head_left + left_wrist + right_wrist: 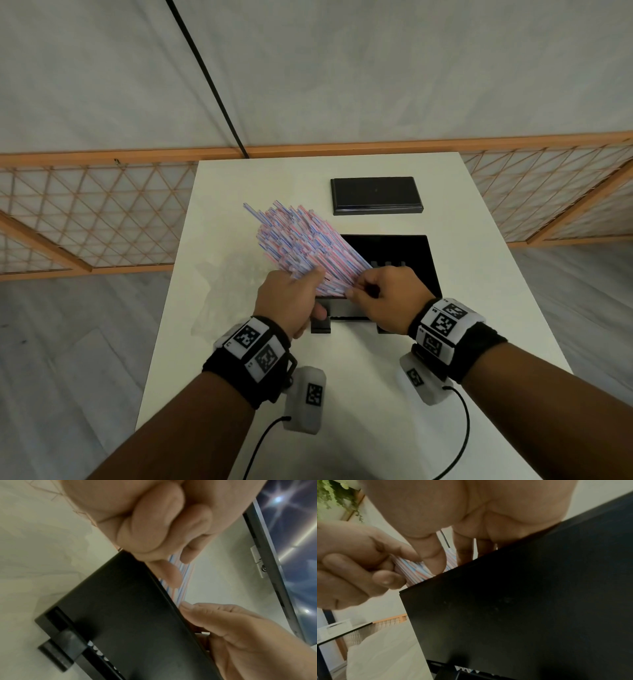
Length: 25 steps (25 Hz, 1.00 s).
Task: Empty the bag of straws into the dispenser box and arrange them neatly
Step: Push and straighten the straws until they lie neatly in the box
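A thick bundle of red, white and blue striped straws [298,246] slants up and to the left over the open black dispenser box [416,253]. My left hand [310,287] grips the bundle near its lower end, fingers curled round it. My right hand [363,291] pinches the lower straw ends at the box's near left corner. In the left wrist view the straws [181,582] run behind the box wall [128,615] between my left hand [154,520] and my right hand [231,628]. The right wrist view shows the straws [418,569] under my right thumb, above the box [522,608].
The box's black lid [375,195] lies flat behind the box on the white table [479,308]. A crumpled clear plastic bag [219,284] lies on the table left of my hands. A wooden lattice fence [85,212] runs behind the table.
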{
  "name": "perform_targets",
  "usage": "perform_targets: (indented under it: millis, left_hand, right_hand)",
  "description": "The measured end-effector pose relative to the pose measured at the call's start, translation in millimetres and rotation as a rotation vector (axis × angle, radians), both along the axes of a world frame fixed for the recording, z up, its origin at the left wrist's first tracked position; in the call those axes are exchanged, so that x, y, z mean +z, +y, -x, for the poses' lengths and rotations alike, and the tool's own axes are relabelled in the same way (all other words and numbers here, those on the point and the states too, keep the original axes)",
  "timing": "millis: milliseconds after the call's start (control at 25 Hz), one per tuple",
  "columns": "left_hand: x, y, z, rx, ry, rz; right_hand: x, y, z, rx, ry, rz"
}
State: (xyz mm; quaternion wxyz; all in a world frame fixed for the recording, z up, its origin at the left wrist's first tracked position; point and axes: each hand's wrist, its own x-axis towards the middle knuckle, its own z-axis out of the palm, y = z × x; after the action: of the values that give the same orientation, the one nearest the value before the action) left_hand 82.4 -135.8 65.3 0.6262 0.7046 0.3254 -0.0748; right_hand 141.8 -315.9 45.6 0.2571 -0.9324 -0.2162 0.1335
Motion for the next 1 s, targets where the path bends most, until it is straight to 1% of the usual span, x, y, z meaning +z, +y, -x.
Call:
perform_targets:
  millis: [120, 200, 280, 320, 360, 440, 520, 600, 680, 760, 840, 920, 1000]
  left_hand:
    - [2, -1, -1, 0.060, -0.014, 0.068]
    - [2, -2, 0, 0.005, 0.046, 0.087]
    - [2, -5, 1, -0.055, 0.116, 0.125]
    - [3, -6, 1, -0.055, 0.143, 0.160]
    - [3, -8, 0, -0.040, 0.162, 0.199]
    - [5, -12, -3, 0.011, 0.166, 0.267]
    - [6, -15, -4, 0.068, 0.147, 0.342]
    - [6, -17, -4, 0.069, 0.151, 0.402]
    - [5, -17, 2, 0.008, 0.155, 0.350]
    - [3, -16, 5, -0.066, 0.114, 0.211]
    - [-1, -14, 7, -0.091, 0.086, 0.091]
    - [-3, -13, 6, -0.090, 0.082, 0.051]
    - [-4, -14, 6, -0.105, 0.088, 0.042]
  right_hand:
    - [-1, 0, 2, 0.023, -0.015, -0.035]
    - [-1, -1, 2, 0.026, -0.006, -0.027]
    - [-3, -2, 1, -0.005, -0.006, 0.104]
    - [-4, -3, 1, -0.016, 0.005, 0.164]
    - [-4, -3, 1, -0.015, 0.025, 0.173]
    - [-4, -1, 2, 0.021, 0.039, 0.054]
    - [-3, 1, 3, 0.063, -0.033, -0.092]
    - [-3, 0, 3, 0.068, -0.113, -0.122]
    - [-3, -2, 5, 0.040, -0.132, -0.053]
    - [-3, -8, 5, -0.015, -0.120, 0.052]
    - [2, -15, 2, -0.113, -0.095, 0.152]
    - [6, -21, -7, -0.206, -0.076, 0.228]
    - [8, -21, -15, -0.242, -0.049, 0.280]
